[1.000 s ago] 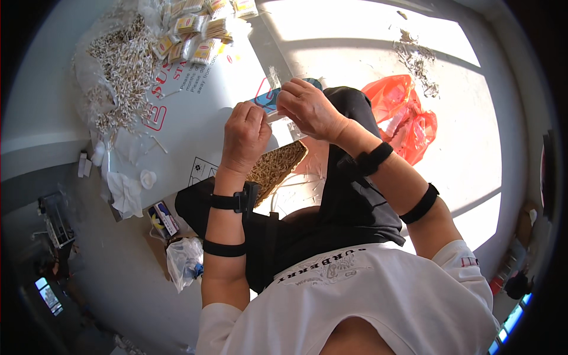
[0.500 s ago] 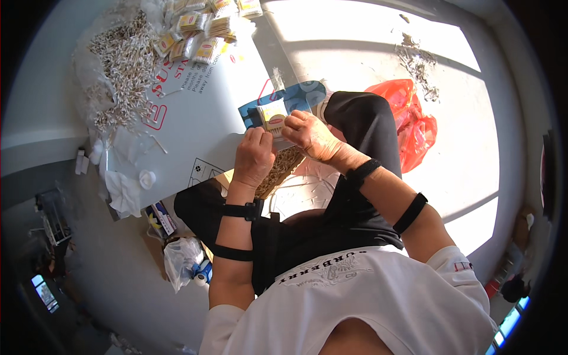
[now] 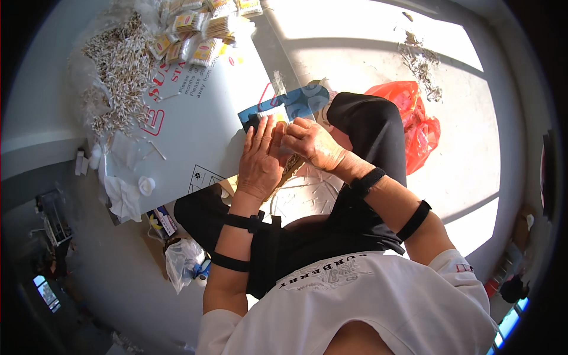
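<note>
A small clear packet of cotton swabs with a yellow and white label lies at the near right edge of the board, over a blue strip. My left hand rests with its fingers stretched out and its palm down against the packet's near side, covering much of it. The fingers of my right hand are pinched together at the packet's near right end. Exactly what part they grip is hidden behind the knuckles.
The pale printed board carries a heap of loose cotton swabs at the far left and several filled packets at the back. A red plastic bag lies on the floor at right, near scattered swabs. A clear bag sits at lower left.
My left hand has gone from a closed pinch to flat, outstretched fingers laid over the packet. My right hand stays pinched at the packet and has shifted slightly down. The packet is now more covered.
</note>
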